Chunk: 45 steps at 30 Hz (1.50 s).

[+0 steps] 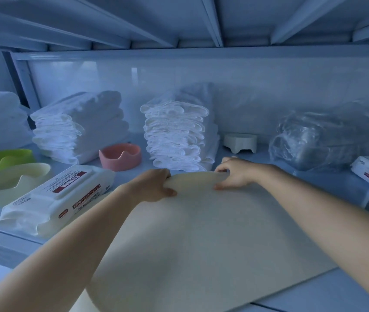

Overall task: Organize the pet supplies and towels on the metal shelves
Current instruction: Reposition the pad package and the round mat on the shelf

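Note:
A large cream mat [201,233] lies on the metal shelf [327,183], its near part hanging over the front edge. My left hand [154,185] grips the mat's far edge from the left. My right hand [235,172] pinches the same edge from the right, and that edge is lifted slightly. Behind my hands stand two stacks of white towels, one stack [176,136] at the centre and another stack [77,127] to the left. A pink pet bowl [120,156] sits between the stacks.
A wet-wipes pack [55,199] lies at the left front, beside a cream bowl [12,183] and a green bowl [3,161]. A white bowl [241,141], a clear plastic bag [327,140] and a small box [367,167] sit to the right. The upper shelf [179,23] hangs low overhead.

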Available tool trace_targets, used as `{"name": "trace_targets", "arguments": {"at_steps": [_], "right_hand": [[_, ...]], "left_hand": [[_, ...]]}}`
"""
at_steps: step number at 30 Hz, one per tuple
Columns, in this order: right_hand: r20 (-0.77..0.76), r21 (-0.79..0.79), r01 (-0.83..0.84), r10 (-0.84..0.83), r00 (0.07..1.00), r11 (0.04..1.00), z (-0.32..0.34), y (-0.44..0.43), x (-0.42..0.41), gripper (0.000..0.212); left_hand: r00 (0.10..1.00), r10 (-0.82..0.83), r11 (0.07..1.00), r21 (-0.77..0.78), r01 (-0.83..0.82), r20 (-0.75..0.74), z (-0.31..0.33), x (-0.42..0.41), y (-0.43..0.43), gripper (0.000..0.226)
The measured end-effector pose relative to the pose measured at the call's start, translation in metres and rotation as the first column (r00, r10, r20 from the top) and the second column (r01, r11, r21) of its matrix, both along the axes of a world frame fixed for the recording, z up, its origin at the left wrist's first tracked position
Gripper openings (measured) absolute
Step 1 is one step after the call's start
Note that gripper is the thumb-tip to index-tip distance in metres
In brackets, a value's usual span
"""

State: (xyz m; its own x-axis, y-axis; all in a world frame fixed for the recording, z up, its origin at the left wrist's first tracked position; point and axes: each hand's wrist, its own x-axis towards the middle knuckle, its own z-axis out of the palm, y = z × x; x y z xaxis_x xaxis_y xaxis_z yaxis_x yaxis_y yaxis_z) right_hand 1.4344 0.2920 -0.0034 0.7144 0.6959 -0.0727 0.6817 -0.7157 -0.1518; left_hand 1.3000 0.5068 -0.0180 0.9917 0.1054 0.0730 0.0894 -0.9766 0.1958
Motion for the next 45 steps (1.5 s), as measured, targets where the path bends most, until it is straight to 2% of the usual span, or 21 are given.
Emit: {"name": "trace_targets", "arguments": {"at_steps": [5, 10, 12, 15, 19, 21, 24, 27, 30, 33, 35, 37, 45], "right_hand": [[0.009, 0.095, 0.051, -0.052, 0.999, 0.994, -0.003, -0.004, 0.002, 0.026], [0.134, 0.123, 0.146, -0.162, 0.978, 0.982, 0.004, -0.009, -0.005, 0.029], [0.187, 0.123, 0.187, -0.208, 0.96, 0.975, 0.009, -0.014, -0.005, 0.027], [0.176, 0.112, 0.276, -0.293, 0.94, 0.955, 0.015, -0.02, -0.004, 0.031], [0.226, 0.126, 0.316, -0.337, 0.914, 0.94, 0.018, -0.022, 0.0, 0.033], [0.215, 0.136, 0.31, -0.333, 0.918, 0.941, 0.009, -0.026, 0.003, 0.039], [0.157, 0.204, 0.271, -0.304, 0.939, 0.941, -0.01, -0.033, 0.002, 0.067], [0.117, 0.3, 0.241, -0.286, 0.951, 0.923, -0.023, -0.044, -0.007, 0.063], [0.1, 0.286, 0.234, -0.272, 0.957, 0.929, -0.033, -0.054, -0.021, 0.047], [0.027, 0.163, 0.325, -0.334, 0.942, 0.932, -0.039, -0.064, -0.034, 0.052], [-0.028, 0.027, 0.378, -0.377, 0.926, 0.925, -0.043, -0.069, -0.041, 0.059], [-0.037, -0.036, 0.386, -0.388, 0.921, 0.922, -0.046, -0.07, -0.046, 0.061], [-0.03, -0.044, 0.448, -0.449, 0.893, 0.893, -0.046, -0.062, -0.066, 0.061]], "left_hand": [[0.991, -0.046, 0.995, -0.088, 0.057, 0.122, -0.002, 0.003, -0.001, 0.024], [0.977, -0.097, 0.98, -0.152, 0.126, 0.188, -0.005, 0.023, -0.003, 0.02], [0.974, -0.113, 0.983, -0.121, 0.139, 0.196, -0.004, 0.035, -0.008, 0.019], [0.971, -0.118, 0.984, -0.109, 0.143, 0.206, -0.002, 0.053, -0.013, 0.017], [0.966, -0.134, 0.983, -0.092, 0.157, 0.22, -0.005, 0.066, -0.014, 0.021], [0.96, -0.151, 0.986, -0.036, 0.164, 0.235, -0.012, 0.065, -0.011, 0.033], [0.939, -0.205, 0.974, 0.149, 0.169, 0.276, -0.02, 0.058, -0.01, 0.054], [0.918, -0.249, 0.957, 0.222, 0.185, 0.308, -0.021, 0.048, -0.019, 0.058], [0.909, -0.307, 0.949, 0.155, 0.273, 0.281, -0.022, 0.043, -0.03, 0.044], [0.911, -0.368, 0.927, -0.001, 0.374, 0.189, -0.031, 0.038, -0.038, 0.042], [0.918, -0.396, 0.918, 0.017, 0.395, 0.022, -0.037, 0.034, -0.039, 0.049], [0.914, -0.395, 0.912, 0.083, 0.403, -0.094, -0.036, 0.031, -0.04, 0.055], [0.891, -0.431, 0.886, 0.118, 0.447, -0.14, -0.03, 0.015, -0.037, 0.059]]}}
